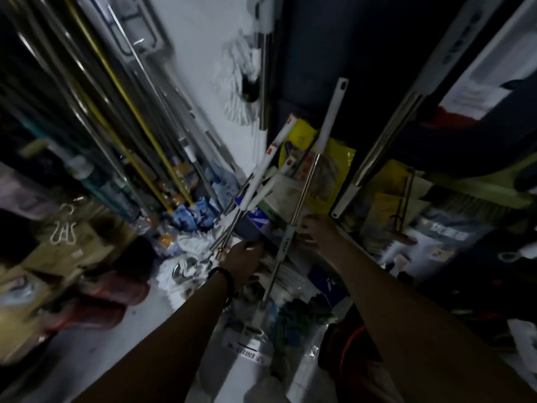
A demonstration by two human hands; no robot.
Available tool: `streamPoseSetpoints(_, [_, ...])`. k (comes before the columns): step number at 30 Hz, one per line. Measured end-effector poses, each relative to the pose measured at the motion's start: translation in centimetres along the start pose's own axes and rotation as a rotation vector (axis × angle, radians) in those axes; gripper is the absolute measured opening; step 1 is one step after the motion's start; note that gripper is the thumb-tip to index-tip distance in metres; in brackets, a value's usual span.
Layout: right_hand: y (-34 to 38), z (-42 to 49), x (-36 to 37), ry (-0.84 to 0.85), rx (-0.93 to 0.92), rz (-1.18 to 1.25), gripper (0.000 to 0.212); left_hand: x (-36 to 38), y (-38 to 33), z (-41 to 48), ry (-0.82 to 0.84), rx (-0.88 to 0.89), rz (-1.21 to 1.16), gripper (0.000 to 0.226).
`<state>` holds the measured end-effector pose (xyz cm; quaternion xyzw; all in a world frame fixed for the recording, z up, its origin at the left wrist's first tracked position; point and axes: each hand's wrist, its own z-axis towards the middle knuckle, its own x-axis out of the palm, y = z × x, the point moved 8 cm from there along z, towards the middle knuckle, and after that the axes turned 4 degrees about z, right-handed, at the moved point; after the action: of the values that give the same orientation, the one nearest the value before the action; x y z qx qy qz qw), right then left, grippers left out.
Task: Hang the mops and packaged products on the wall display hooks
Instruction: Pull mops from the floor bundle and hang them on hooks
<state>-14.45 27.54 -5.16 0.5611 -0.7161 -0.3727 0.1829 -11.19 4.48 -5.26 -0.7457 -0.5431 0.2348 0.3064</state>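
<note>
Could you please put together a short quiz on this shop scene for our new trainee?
1. True or false: the black wristband is on the left wrist.
2. The package behind the white-tipped mop handle is: A red, B yellow, C green.
3. What hangs against the white wall above the left hand and right hand?
Key: 1 true; 2 B; 3 a white string mop head.

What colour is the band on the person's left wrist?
Black. The wristband shows best in the head view.
</note>
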Motion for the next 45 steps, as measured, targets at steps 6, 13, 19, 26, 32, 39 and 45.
streamPoseSetpoints(6, [3.3,7.6,-0.3,0.002,0.018,0.030,0.027,4.0,0.9,1.8,-0.017,-0.054,-0.176,0.030])
streamPoseSetpoints(13, [6.2,14.8,0.0,-0.024,-0.024,-0.175,0.044,5.3,4.7,1.9,-0.105,-0.111,-0.179,0.021])
streamPoseSetpoints(19, [6.2,16.8,1.0,-0.010,-0.023,-0.055,0.030,3.4,8.1,0.1,-0.192,-0.131,-0.130,0.019])
streamPoseSetpoints(26, [0.9,12.5,2.4,0.053,-0.144,-0.050,0.043,2.4,8.0,-1.3,-0.209,-0.128,-0.142,0.006])
streamPoseSetpoints(32, [-4.4,5.5,4.2,0.074,-0.148,-0.116,0.048,2.9,8.3,-3.4,-0.076,-0.232,-0.276,0.013])
streamPoseSetpoints(39, [-13.5,-1.0,8.1,0.125,-0.039,-0.293,0.039,-1.4,11.4,-6.4,-0.061,-0.296,-0.238,0.013])
streamPoseSetpoints(45, [-15.9,-8.0,10.6,0.022,-0.144,-0.295,0.054,-7.1,15.6,-9.6,-0.020,-0.335,-0.156,0.027])
